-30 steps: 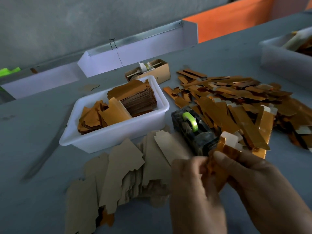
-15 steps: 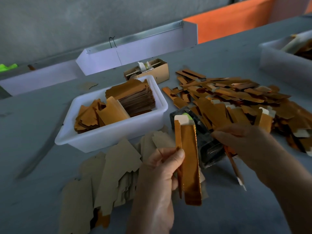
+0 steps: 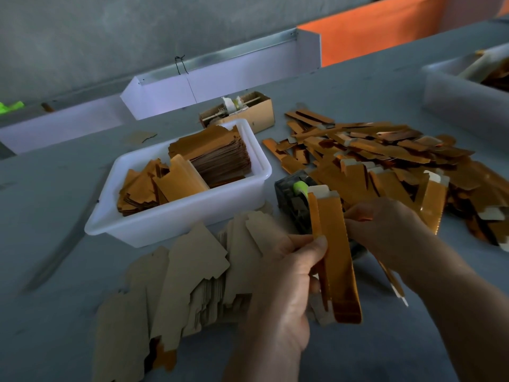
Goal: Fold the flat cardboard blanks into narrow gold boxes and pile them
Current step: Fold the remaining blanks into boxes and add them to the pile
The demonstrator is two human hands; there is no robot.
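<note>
The left hand (image 3: 286, 274) pinches a narrow gold box (image 3: 334, 257) by its left edge, thumb on top, just in front of the tape dispenser (image 3: 293, 201). The box is shiny, long and partly folded, with a pale flap at its far end; it runs lengthwise away from the person. The right hand (image 3: 385, 230) curls beside it; whether it holds something I cannot tell.

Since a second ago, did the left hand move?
Yes. The left hand was low beside the right hand by the tape dispenser; now it holds the gold box up in front of the dispenser, apart from the right hand.
</note>
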